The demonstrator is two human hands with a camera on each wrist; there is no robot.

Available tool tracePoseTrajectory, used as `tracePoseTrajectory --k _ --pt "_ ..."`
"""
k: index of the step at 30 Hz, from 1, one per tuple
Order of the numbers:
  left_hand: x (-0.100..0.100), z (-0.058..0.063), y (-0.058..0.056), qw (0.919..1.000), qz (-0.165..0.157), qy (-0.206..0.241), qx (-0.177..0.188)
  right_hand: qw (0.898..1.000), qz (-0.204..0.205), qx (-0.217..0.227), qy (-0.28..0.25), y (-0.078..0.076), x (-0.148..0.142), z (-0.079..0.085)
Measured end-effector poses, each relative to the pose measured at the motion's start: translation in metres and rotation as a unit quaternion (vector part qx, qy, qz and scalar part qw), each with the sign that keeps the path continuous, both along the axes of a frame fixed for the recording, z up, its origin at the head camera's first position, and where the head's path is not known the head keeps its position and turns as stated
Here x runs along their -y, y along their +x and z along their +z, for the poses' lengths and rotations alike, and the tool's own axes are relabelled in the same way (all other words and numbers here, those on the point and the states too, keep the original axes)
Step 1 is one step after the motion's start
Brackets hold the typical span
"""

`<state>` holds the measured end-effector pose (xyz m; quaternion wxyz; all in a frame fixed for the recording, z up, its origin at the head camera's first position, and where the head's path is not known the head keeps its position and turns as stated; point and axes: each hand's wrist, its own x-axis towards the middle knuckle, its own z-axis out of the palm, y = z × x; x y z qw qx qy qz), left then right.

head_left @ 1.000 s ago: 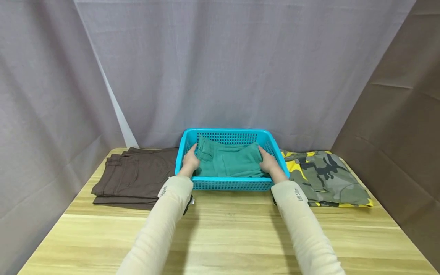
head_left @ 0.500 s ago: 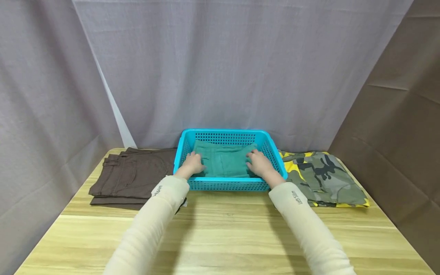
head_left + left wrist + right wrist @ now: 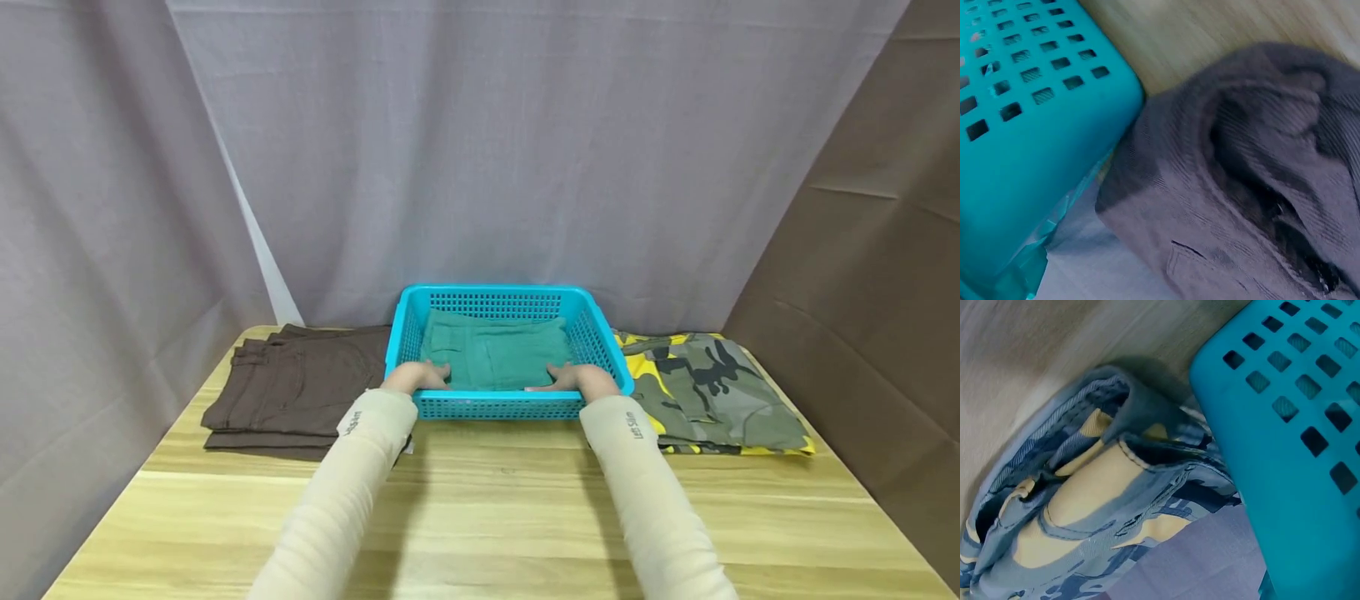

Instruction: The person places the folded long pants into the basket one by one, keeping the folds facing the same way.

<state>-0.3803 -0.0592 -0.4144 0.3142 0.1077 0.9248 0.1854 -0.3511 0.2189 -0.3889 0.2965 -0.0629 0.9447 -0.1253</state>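
Note:
A teal plastic basket [image 3: 495, 289] stands at the back middle of the table with folded green pants [image 3: 506, 350] lying in it. My left hand [image 3: 418, 377] reaches over the front left of the basket, its thumb spread at the pants' front edge. Some of its fingers are hidden behind the front wall; a pinkish patch shows through the holes. My right hand [image 3: 581, 379] mirrors it at the front right, thumb over the pants and a straight finger along the front rim. Neither hand appears in the wrist views, which show the basket's outer side walls [image 3: 1066, 150] [image 3: 1260, 487].
Left of the basket lies a stack of folded brown pants [image 3: 300, 379], close against its wall. On the right are folded yellow-and-grey camouflage pants [image 3: 712, 387], also close to it. A grey curtain [image 3: 495, 150] hangs behind the wooden table [image 3: 502, 508].
Both hands have moved from the sides and top of the green pants toward the basket's front wall. The pants, held up at the corners earlier, now lie flatter in the basket.

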Motion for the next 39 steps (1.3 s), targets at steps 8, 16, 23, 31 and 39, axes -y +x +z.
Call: tracePoseTrajectory --k 8,16,23,31,39 --pt "0.001 -0.082 -0.078 0.9992 -0.016 -0.013 -0.035 1.0 -0.015 0.006 0.018 0.0 -0.004 0.001" --pt "0.006 -0.106 -0.098 0.9991 -0.02 -0.003 -0.036 1.0 0.007 -0.001 0.012 -0.073 -0.037 -0.081" --pt "0.006 -0.102 -0.091 0.9985 -0.029 0.014 -0.045 1.0 0.009 -0.023 -0.01 -0.042 -0.018 -0.047" --pt "0.002 -0.019 -0.024 0.9826 -0.064 0.04 -0.169 0.984 0.054 -0.168 -0.032 0.009 0.002 0.01" --pt "0.024 0.048 0.06 0.9405 -0.065 0.053 -0.329 0.959 0.07 -0.266 -0.072 0.022 -0.006 0.025"
